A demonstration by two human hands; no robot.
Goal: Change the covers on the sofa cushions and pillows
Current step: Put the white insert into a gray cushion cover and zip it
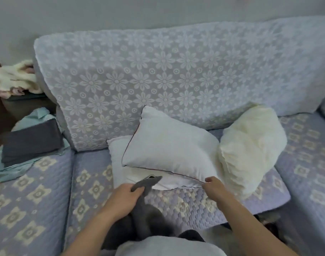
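Two bare white pillows lie stacked on the sofa seat, the upper pillow tilted against the backrest over the lower pillow. My right hand pinches the near right corner of the upper one. A dark grey cover hangs down toward my lap, and my left hand grips its top edge just in front of the pillows. A cream, crinkled pillow leans to the right of the stack.
The sofa wears a lilac quilted floral cover, with white lace over the backrest. Folded dark grey fabric on pale teal cloth rests at the left end. A crumpled cream cloth lies behind the armrest.
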